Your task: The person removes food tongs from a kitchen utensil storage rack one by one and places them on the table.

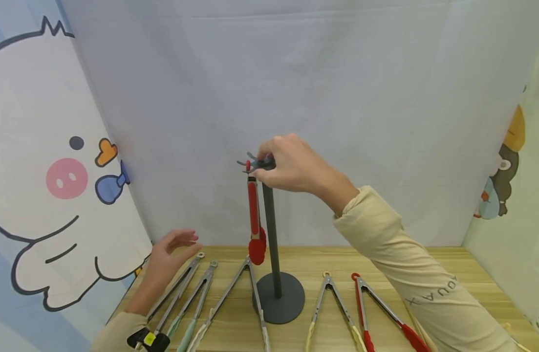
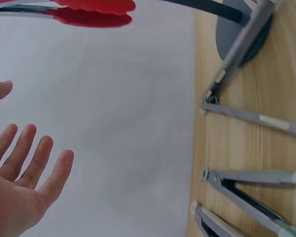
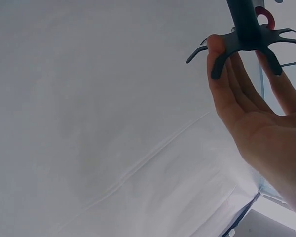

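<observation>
A dark grey utensil stand (image 1: 270,230) stands upright on a round base, with curved hooks (image 3: 259,42) around its top. My right hand (image 1: 295,164) grips the hooked top from above, thumb and fingers around it. Red-tipped tongs (image 1: 254,210) hang by their red loop from a hook on the left side, heads down and closed together. My left hand (image 1: 172,254) is lower and to the left, fingers loosely bent and holding nothing. In the left wrist view its fingers (image 2: 56,173) are spread apart, below the red tong heads (image 2: 96,15).
Several tongs lie spread on the wooden table (image 1: 339,259): white-tipped tongs (image 1: 247,266) by the base, mint-tipped tongs (image 1: 203,283) further left, yellow-tipped tongs (image 1: 328,288) and red tongs (image 1: 361,293) to the right. A pale cloth (image 1: 339,98) hangs behind.
</observation>
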`<move>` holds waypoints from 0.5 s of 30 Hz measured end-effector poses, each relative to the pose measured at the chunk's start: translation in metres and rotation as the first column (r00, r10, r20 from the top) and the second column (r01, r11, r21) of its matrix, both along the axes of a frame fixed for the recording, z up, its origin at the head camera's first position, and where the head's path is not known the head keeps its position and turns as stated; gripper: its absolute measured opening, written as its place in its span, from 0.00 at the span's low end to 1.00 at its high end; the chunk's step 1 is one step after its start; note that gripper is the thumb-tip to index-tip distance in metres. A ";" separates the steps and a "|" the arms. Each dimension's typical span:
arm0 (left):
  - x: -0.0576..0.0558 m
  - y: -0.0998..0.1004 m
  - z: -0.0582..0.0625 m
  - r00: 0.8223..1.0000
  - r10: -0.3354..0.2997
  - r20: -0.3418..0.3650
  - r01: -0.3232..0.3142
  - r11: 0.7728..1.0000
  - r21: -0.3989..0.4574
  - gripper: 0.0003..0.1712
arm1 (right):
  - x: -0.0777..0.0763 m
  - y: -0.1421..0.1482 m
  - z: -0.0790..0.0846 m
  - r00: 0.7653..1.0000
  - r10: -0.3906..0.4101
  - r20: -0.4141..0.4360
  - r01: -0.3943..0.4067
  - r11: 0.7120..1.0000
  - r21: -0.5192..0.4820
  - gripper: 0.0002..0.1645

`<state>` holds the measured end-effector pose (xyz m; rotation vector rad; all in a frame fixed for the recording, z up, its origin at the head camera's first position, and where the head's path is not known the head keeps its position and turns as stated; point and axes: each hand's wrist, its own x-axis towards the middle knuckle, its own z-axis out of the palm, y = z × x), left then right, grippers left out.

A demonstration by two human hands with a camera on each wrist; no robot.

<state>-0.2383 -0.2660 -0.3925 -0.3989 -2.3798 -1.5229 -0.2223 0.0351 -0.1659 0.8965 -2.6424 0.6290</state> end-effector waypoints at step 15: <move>0.006 0.036 0.021 0.983 -0.166 -0.076 0.175 0.974 0.143 0.25 | -0.002 0.000 0.000 1.000 0.006 0.023 -0.007 1.000 0.011 0.13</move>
